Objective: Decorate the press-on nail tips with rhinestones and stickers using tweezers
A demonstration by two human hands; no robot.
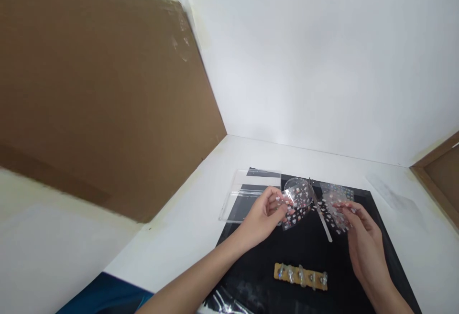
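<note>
My left hand [263, 216] pinches a curled clear film [298, 199] dotted with small pink and white stickers, held just above a black mat [304, 252]. My right hand [362, 237] grips a second, flatter sticker sheet [335, 209] by its edge. Between the two sheets a thin silver stick [323, 223] lies slanted on the mat. Nearer to me on the mat rests a tan strip [300, 276] carrying several clear nail tips in a row.
A clear plastic tray or lid [238, 194] lies at the mat's far left corner on the white table [186, 223]. A brown cardboard panel [93, 89] leans on the left wall. A wooden frame [437, 175] stands at the right edge.
</note>
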